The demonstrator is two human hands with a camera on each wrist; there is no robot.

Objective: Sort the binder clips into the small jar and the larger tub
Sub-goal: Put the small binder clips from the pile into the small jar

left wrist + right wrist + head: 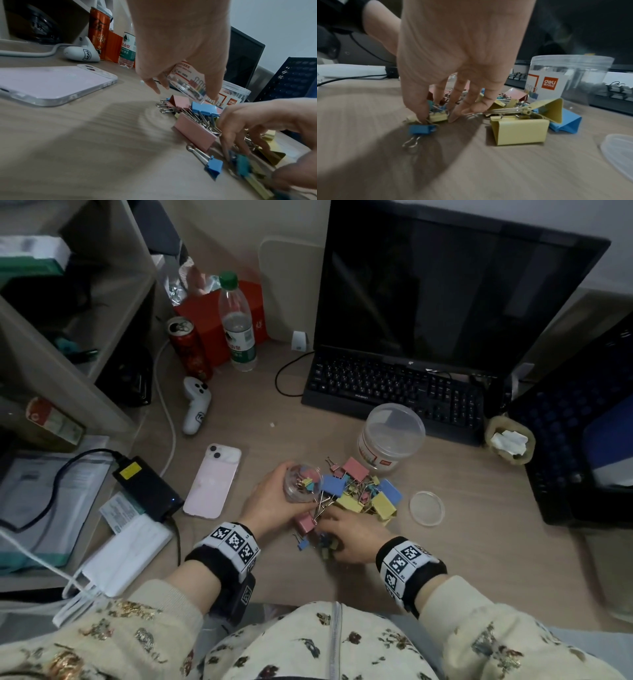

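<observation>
My left hand [270, 501] is wrapped around the small jar [303, 481], a clear round plastic cup lifted off the desk [479, 559] and tilted toward the heap, with a few small coloured clips showing through its wall. My right hand [349, 537] reaches down with fingers spread and bent; the thumb and forefinger tips pinch at a cluster of small binder clips [435, 116], folded painted metal with thin wire loops, though I cannot tell whether one is actually gripped. A small blue clip [421, 129] lies just in front of those fingertips. The heap of large clips [363, 491], pink, blue and yellow with flat matte faces, sits between my hands and the larger tub [390, 436]. That tub is a clear ribbed plastic cylinder with a white and orange label, standing upright just in front of the black keyboard [394, 392]. A round translucent lid [426, 507] lies flat on the pale wood-grain surface, right of the heap.
</observation>
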